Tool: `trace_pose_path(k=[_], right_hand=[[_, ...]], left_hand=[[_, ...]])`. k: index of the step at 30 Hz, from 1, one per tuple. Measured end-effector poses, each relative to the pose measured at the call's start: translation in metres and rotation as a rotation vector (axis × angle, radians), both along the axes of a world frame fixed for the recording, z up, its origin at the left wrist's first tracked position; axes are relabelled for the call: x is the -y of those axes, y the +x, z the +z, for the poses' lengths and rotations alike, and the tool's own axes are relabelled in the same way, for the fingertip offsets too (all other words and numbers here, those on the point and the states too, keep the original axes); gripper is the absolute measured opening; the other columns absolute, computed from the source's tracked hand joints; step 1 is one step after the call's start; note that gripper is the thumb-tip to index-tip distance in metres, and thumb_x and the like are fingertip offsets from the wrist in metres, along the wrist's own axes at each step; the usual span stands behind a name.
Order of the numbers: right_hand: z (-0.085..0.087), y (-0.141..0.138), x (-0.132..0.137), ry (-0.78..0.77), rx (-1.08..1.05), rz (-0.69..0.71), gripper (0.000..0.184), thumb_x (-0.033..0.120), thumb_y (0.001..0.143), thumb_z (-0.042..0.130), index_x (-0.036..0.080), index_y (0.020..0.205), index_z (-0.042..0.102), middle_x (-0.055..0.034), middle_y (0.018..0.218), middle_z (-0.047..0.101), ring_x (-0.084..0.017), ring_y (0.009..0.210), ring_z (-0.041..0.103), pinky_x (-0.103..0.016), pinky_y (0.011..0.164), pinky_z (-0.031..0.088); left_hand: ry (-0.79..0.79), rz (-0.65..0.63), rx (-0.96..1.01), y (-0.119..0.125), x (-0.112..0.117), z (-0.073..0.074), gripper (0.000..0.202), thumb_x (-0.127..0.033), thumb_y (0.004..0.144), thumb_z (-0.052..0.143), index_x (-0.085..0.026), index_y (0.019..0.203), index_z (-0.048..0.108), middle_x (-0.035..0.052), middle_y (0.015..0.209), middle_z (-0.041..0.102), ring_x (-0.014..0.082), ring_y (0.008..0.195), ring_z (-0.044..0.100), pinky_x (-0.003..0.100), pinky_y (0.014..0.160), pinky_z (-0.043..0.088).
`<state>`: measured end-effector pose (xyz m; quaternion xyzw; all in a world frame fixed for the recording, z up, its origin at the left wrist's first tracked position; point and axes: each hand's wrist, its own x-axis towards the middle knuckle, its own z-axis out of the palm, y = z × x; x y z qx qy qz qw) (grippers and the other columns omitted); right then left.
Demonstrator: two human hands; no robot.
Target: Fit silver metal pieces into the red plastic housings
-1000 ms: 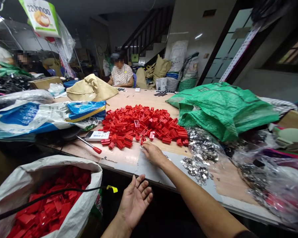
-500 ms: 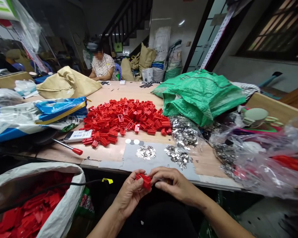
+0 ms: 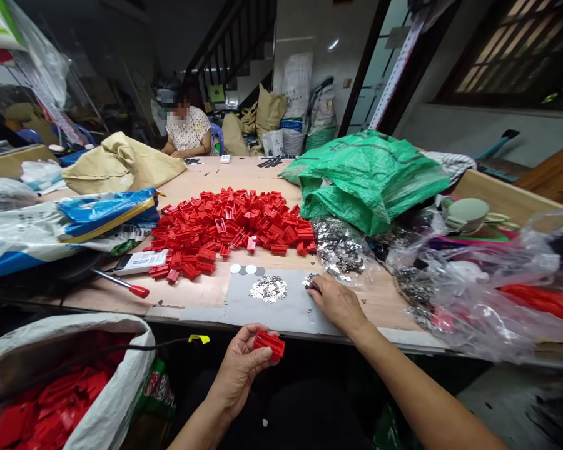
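Note:
In front of the table edge, my left hand (image 3: 244, 359) grips a small red plastic housing (image 3: 269, 345) between thumb and fingers, its hollow side showing. My right hand (image 3: 335, 301) reaches onto the grey mat (image 3: 237, 306), fingers bent together at the pile of small metal plates (image 3: 312, 280). The hand covers most of that pile, and what its fingertips pinch is hidden. Left of it on the mat lies a second pile of shiny metal pieces (image 3: 268, 289). Behind the mat spreads a large heap of red plastic housings (image 3: 234, 225).
A white sack (image 3: 141, 331) of red parts stands at lower left. A red-tipped lever (image 3: 138, 290) juts near the table edge. A green woven bag (image 3: 370, 175), a clear bag of metal plates (image 3: 342, 247) and plastic bags (image 3: 492, 300) lie right. A person (image 3: 190, 131) sits opposite.
My right hand has left the red housing and moved forward and right to the metal plates on the mat. My left hand still holds the housing, now turned. The view has shifted slightly.

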<state>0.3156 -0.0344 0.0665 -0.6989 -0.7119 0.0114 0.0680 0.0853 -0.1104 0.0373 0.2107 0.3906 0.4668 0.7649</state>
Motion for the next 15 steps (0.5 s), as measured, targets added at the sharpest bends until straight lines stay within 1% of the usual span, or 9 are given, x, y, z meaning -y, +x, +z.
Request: trace_pose_path(k=[2, 5, 8, 11, 13, 15], right_hand=[[0.000, -0.001, 0.000, 0.003, -0.011, 0.017, 0.003, 0.022, 0.088, 0.058, 0.021, 0.088, 0.060, -0.0042, 0.094, 0.062, -0.020, 0.085, 0.061, -0.026, 0.065, 0.041], [-0.004, -0.001, 0.006, 0.054, -0.054, 0.063, 0.004, 0.019, 0.089, 0.056, 0.021, 0.090, 0.060, -0.0031, 0.094, 0.062, -0.019, 0.085, 0.061, -0.026, 0.065, 0.042], [-0.011, -0.003, 0.018, 0.099, -0.114, 0.154, 0.009, 0.017, 0.089, 0.053, 0.021, 0.094, 0.061, -0.0038, 0.096, 0.064, -0.019, 0.085, 0.062, -0.026, 0.067, 0.045], [-0.014, -0.001, 0.027, 0.076, -0.199, 0.246, 0.014, 0.018, 0.090, 0.052, 0.021, 0.099, 0.062, -0.0038, 0.099, 0.066, -0.019, 0.088, 0.063, -0.027, 0.075, 0.047], [-0.012, 0.003, 0.028, 0.071, -0.243, 0.233, 0.016, 0.019, 0.090, 0.052, 0.021, 0.102, 0.063, -0.0039, 0.102, 0.067, -0.019, 0.091, 0.063, -0.028, 0.079, 0.047], [-0.008, 0.008, 0.026, 0.073, -0.240, 0.177, 0.018, 0.018, 0.090, 0.052, 0.021, 0.103, 0.064, -0.0043, 0.104, 0.067, -0.020, 0.093, 0.063, -0.029, 0.079, 0.047]], left_hand=[[0.006, 0.004, -0.012, -0.001, 0.000, -0.002, 0.041, -0.016, 0.057, 0.085, -0.015, 0.093, 0.063, 0.0127, 0.098, 0.072, 0.0213, 0.080, 0.068, 0.030, 0.069, 0.053], [0.024, 0.010, -0.025, -0.003, -0.001, -0.003, 0.041, -0.017, 0.058, 0.084, -0.015, 0.093, 0.063, 0.0117, 0.098, 0.071, 0.0197, 0.080, 0.068, 0.029, 0.069, 0.054], [0.034, 0.011, -0.028, -0.003, -0.001, 0.000, 0.039, -0.018, 0.060, 0.084, -0.015, 0.092, 0.062, 0.0107, 0.099, 0.071, 0.0189, 0.081, 0.067, 0.028, 0.070, 0.054], [0.038, 0.001, -0.025, -0.004, -0.001, 0.005, 0.038, -0.018, 0.062, 0.082, -0.015, 0.093, 0.061, 0.0104, 0.099, 0.071, 0.0184, 0.081, 0.068, 0.028, 0.071, 0.054], [0.041, 0.005, -0.034, -0.005, -0.001, 0.006, 0.037, -0.017, 0.062, 0.082, -0.015, 0.093, 0.061, 0.0105, 0.099, 0.071, 0.0180, 0.081, 0.068, 0.028, 0.072, 0.054], [0.050, 0.014, -0.048, -0.005, -0.001, 0.006, 0.038, -0.017, 0.062, 0.082, -0.015, 0.093, 0.060, 0.0109, 0.100, 0.071, 0.0180, 0.081, 0.068, 0.028, 0.072, 0.054]])
